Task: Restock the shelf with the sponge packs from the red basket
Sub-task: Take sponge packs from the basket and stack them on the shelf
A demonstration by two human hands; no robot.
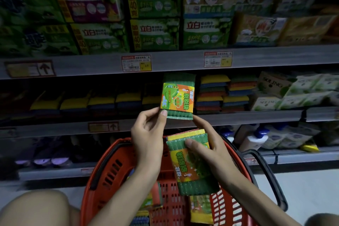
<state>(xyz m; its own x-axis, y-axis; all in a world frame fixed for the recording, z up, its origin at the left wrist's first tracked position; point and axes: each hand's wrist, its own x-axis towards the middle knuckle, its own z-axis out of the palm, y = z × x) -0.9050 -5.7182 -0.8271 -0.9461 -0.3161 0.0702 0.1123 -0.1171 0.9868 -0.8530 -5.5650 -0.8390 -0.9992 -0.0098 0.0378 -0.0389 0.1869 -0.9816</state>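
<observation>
My left hand [147, 132] pinches the lower left corner of a green sponge pack [177, 96] with an orange and green label, held upright in front of the middle shelf [238, 116]. My right hand [205, 143] grips a second sponge pack [190, 163], thumb across its top, while its index finger touches the lower right corner of the upper pack. Both hands are above the red basket [110, 172], which holds more sponge packs [200, 209] at its bottom.
Stacks of yellow, blue and orange sponges [214, 93] fill the middle shelf to the right, with lower stacks [102, 102] on the left. Green boxes [154, 16] line the upper shelf. Bottles [255, 139] stand on the lower shelf. My knee [36, 209] is at bottom left.
</observation>
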